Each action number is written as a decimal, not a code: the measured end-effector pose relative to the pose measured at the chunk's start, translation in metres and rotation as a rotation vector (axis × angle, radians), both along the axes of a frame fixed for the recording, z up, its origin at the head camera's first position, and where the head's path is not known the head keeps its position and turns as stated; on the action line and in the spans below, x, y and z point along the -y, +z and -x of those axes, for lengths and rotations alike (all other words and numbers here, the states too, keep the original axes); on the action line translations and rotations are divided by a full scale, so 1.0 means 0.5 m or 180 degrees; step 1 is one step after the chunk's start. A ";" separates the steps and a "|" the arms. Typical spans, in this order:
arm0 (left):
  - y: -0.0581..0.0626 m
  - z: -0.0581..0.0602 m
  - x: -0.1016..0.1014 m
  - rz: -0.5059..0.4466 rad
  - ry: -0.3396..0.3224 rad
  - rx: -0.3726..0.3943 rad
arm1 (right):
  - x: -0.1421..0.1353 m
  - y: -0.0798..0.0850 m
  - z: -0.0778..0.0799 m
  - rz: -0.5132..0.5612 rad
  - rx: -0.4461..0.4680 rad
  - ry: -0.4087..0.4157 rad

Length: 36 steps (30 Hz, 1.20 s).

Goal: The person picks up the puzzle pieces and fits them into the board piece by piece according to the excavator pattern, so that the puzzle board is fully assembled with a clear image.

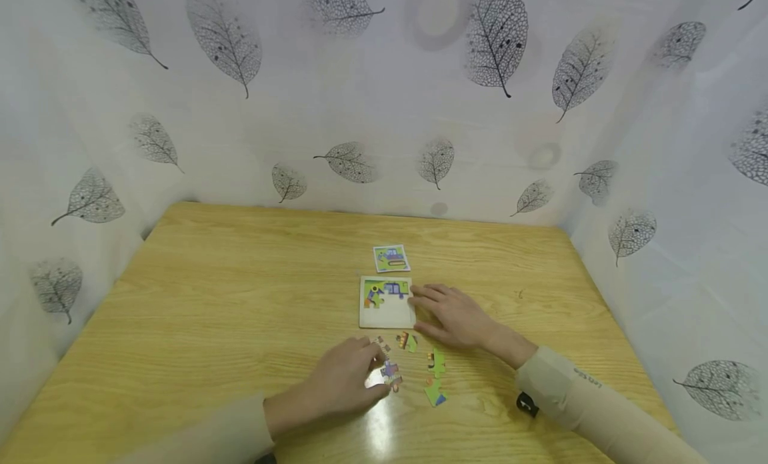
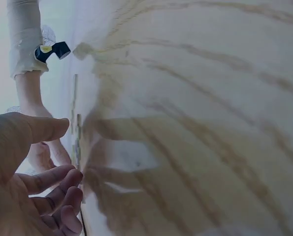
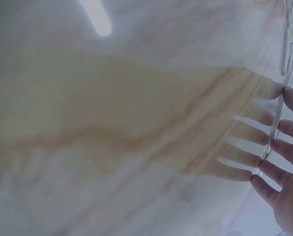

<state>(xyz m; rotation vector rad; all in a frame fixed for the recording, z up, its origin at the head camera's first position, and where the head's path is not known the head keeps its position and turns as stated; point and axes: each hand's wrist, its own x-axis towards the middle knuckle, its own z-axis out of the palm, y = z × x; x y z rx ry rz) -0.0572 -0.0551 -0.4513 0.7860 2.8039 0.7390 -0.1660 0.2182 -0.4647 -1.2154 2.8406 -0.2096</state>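
A square puzzle board (image 1: 396, 317) lies mid-table, with green and purple vehicle pieces fitted along its top and left. My right hand (image 1: 453, 314) lies at the board's right side, its fingertips at the edge; the right wrist view shows these fingers (image 3: 276, 169) spread and nearly straight. Below the board, my left hand (image 1: 342, 377) hovers beside a purple puzzle piece (image 1: 389, 369), thumb and fingers apart. In the left wrist view, a gap separates the thumb (image 2: 50, 129) from the loosely bent fingers, and nothing shows between them. Part of the small pieces is hidden by that hand.
Other loose pieces lie nearby: an orange-and-green piece (image 1: 408, 342), a green piece (image 1: 438, 363) and a green piece with a blue corner (image 1: 435, 393). Beyond the board lies a picture card (image 1: 391, 258) of a vehicle. Leaf-printed curtains (image 1: 384, 104) enclose the wooden table (image 1: 240, 284).
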 end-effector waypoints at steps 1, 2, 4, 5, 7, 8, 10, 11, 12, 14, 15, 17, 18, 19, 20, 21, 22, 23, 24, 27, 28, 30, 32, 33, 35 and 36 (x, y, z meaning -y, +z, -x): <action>0.000 -0.001 -0.001 0.0011 -0.0004 0.0022 | 0.000 0.000 0.000 0.0009 -0.0013 0.0007; 0.000 -0.001 -0.003 0.0027 -0.0017 0.0033 | -0.001 0.000 0.000 0.0018 -0.0028 0.0017; -0.001 -0.001 -0.008 0.0082 -0.0070 0.0037 | -0.001 0.000 -0.001 0.0028 -0.0050 0.0031; -0.001 -0.001 -0.011 0.0104 -0.0110 0.0025 | -0.001 0.000 -0.001 0.0029 -0.0058 0.0036; 0.000 0.002 -0.017 0.0134 -0.0188 0.0003 | -0.001 0.000 -0.001 0.0020 -0.0059 0.0038; 0.000 0.003 -0.020 0.0145 -0.0221 -0.0010 | -0.002 0.000 -0.001 0.0013 -0.0053 0.0032; -0.001 0.006 -0.024 0.0156 -0.0273 -0.0016 | -0.002 -0.001 0.000 -0.0003 -0.0050 0.0025; -0.002 0.008 -0.025 0.0138 -0.0284 0.0012 | -0.002 -0.001 0.000 -0.0001 -0.0057 0.0035; -0.002 0.010 -0.026 0.0125 -0.0286 0.0046 | -0.002 -0.001 0.000 0.0001 -0.0060 0.0042; -0.003 0.014 -0.026 0.0087 -0.0293 0.0106 | -0.002 -0.001 0.001 0.0019 -0.0063 0.0055; -0.004 0.017 -0.025 0.0063 -0.0297 0.0146 | -0.002 -0.001 0.001 0.0028 -0.0066 0.0062; -0.004 0.022 -0.023 -0.0006 -0.0306 0.0222 | -0.002 -0.001 0.001 0.0051 -0.0071 0.0077; -0.004 0.024 -0.023 -0.0031 -0.0312 0.0247 | -0.002 -0.001 0.000 0.0052 -0.0069 0.0074; -0.004 0.026 -0.022 -0.0061 -0.0320 0.0268 | -0.002 0.000 0.000 0.0055 -0.0065 0.0070; -0.004 0.027 -0.021 -0.0076 -0.0323 0.0293 | -0.003 0.000 0.000 0.0054 -0.0070 0.0067; -0.005 0.029 -0.021 -0.0088 -0.0322 0.0318 | -0.003 0.000 0.000 0.0046 -0.0061 0.0056; -0.005 0.030 -0.021 -0.0096 -0.0323 0.0335 | -0.003 0.000 0.000 0.0040 -0.0048 0.0046; -0.006 0.031 -0.020 -0.0103 -0.0321 0.0356 | -0.003 0.000 0.000 0.0031 -0.0034 0.0030; -0.006 0.031 -0.020 -0.0103 -0.0323 0.0370 | -0.003 0.000 0.000 0.0022 -0.0011 0.0015; -0.007 0.034 -0.021 -0.0115 -0.0348 0.0398 | -0.003 0.000 0.001 0.0010 0.0039 -0.0012; -0.006 0.035 -0.021 -0.0118 -0.0352 0.0410 | -0.003 0.000 0.002 0.0013 0.0045 -0.0011; -0.005 0.038 -0.021 -0.0118 -0.0368 0.0423 | -0.002 -0.001 0.002 0.0015 0.0050 -0.0007; -0.004 0.039 -0.021 -0.0121 -0.0366 0.0456 | -0.002 -0.001 0.002 0.0011 0.0051 -0.0007; -0.003 0.039 -0.021 -0.0123 -0.0361 0.0476 | -0.002 -0.001 0.002 0.0011 0.0053 -0.0007; -0.003 0.039 -0.021 -0.0131 -0.0342 0.0496 | -0.002 -0.001 0.002 0.0001 0.0054 -0.0011; -0.003 0.039 -0.021 -0.0141 -0.0328 0.0506 | -0.001 0.000 0.001 0.0000 0.0051 -0.0008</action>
